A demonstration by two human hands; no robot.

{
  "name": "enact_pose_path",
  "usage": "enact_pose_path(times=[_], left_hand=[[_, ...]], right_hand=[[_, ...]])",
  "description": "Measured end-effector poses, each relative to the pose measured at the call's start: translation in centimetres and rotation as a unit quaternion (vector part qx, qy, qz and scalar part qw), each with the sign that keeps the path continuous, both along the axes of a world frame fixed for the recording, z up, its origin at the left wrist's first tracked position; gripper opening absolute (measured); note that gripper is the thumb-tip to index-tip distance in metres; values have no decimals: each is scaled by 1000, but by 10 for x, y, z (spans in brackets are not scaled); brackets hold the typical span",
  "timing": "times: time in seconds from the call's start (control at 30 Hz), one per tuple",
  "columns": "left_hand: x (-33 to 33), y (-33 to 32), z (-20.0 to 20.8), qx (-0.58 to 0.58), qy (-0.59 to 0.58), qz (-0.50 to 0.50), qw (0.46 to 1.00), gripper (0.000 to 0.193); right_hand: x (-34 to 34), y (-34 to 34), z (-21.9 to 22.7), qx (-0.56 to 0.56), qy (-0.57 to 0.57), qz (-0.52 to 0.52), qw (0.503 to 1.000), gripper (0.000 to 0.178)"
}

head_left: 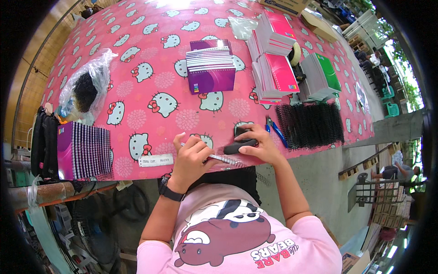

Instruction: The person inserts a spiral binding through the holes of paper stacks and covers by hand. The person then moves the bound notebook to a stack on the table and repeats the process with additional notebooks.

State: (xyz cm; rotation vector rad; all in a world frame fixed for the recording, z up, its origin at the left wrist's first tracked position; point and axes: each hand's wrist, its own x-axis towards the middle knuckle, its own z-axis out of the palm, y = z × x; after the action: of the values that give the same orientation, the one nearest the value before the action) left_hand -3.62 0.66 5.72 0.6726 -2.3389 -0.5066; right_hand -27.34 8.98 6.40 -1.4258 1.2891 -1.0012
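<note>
My left hand [195, 157] is closed on a thin notebook [223, 160] held edge-on at the table's front edge. A wire-like spiral runs along its edge, and a loose dark coil end [263, 178] hangs past it on the right. My right hand [258, 141] curls over a black rounded object [239, 147], just beyond the notebook. Its kind is hard to make out, since the fingers partly cover it. Right of that hand lie blue-handled cutters [277, 131], beside a bundle of black spiral coils [311, 125].
Purple notebooks stand in a stack [212, 80] mid-table and a spiral-bound row [86, 150] at left. Pink [276, 75] and green [324, 73] stacks sit at right. A plastic bag [86, 89] holds black coils. A white label strip [156, 160] lies near my left hand.
</note>
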Motion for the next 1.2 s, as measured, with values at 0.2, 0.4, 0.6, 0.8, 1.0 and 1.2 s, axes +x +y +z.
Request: enact_pose_path(times=[0.2, 0.4, 0.6, 0.8, 1.0, 1.2], left_hand=[[1, 0, 2, 5, 8, -1, 1000, 23], [5, 2, -1, -1, -1, 5, 1000, 37], [18, -4, -45, 284, 276, 50, 917, 59], [22, -4, -57, 438, 232, -8, 868, 46], [24, -3, -54, 385, 236, 12, 892, 47], [24, -4, -54, 396, 238, 6, 887, 48]], right_hand=[[11, -11, 13, -11, 151, -45, 987, 38], [18, -14, 23, -21, 69, 72, 995, 41], [22, -12, 12, 12, -82, 82, 993, 44], [21, -15, 1, 21, -234, 78, 969, 44], [35, -33, 14, 8, -55, 63, 996, 55], [43, -43, 11, -4, 95, -17, 995, 43]])
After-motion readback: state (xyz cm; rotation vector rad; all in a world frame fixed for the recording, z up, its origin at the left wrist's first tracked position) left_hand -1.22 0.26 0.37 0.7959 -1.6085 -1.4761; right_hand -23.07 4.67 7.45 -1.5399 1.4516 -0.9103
